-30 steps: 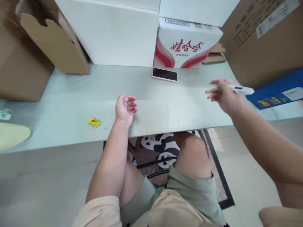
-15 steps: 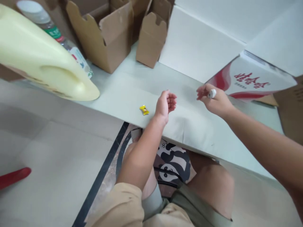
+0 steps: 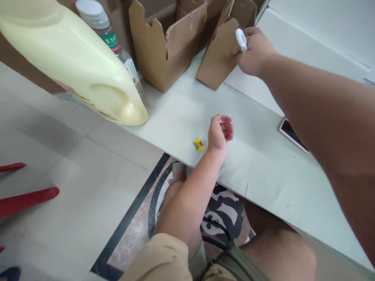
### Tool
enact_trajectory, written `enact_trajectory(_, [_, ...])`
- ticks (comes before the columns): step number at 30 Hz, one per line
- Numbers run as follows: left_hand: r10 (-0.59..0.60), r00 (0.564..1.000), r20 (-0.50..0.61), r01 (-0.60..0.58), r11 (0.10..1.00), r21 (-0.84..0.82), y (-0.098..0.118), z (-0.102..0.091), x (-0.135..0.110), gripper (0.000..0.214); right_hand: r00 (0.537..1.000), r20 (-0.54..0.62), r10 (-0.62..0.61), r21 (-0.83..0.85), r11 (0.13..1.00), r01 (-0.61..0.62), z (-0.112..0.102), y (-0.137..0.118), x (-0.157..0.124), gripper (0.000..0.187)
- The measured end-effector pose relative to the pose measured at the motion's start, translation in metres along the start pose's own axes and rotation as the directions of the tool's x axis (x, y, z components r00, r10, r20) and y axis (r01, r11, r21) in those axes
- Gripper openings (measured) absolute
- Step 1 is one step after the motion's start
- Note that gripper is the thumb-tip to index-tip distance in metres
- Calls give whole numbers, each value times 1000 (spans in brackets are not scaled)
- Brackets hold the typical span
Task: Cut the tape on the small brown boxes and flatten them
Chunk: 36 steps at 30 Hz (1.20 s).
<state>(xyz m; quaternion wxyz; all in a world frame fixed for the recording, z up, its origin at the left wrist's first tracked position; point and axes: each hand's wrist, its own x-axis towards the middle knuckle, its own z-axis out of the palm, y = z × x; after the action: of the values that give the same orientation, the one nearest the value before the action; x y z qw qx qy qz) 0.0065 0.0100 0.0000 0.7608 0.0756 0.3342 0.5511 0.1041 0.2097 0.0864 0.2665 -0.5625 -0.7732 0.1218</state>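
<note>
Right hand closed around a slim white device, probably light, rigid plastic best gripped mid-body, touching the small cardboard box; left hand rests loosely curled, empty, well nearer the person.

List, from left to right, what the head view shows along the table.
Cream jug → open brown box → yellow wrapper → left hand, empty → right hand gripping a white object → phone.
</note>
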Motion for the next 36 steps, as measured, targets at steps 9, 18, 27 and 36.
enact_trajectory(9, [333, 934, -133, -322, 942, 99, 1, -6, 4, 35, 987, -139, 86, -80, 992, -97, -28, -4, -110, 27])
enact_trajectory(18, [649, 758, 60, -641, 726, 250, -1, 17, -27, 25, 891, -454, -25, -339, 929, -147, -104, -13, -369, 21])
enact_trajectory(27, [209, 796, 568, -479, 792, 380, -55, 51, -54, 16, 608, -789, 86, -255, 855, -452, -79, -20, -486, 20])
enact_trajectory(36, [325, 626, 709, -710, 613, 347, -72, 46, -34, 20, 750, -661, 33, -350, 871, -346, -64, 3, -487, 22])
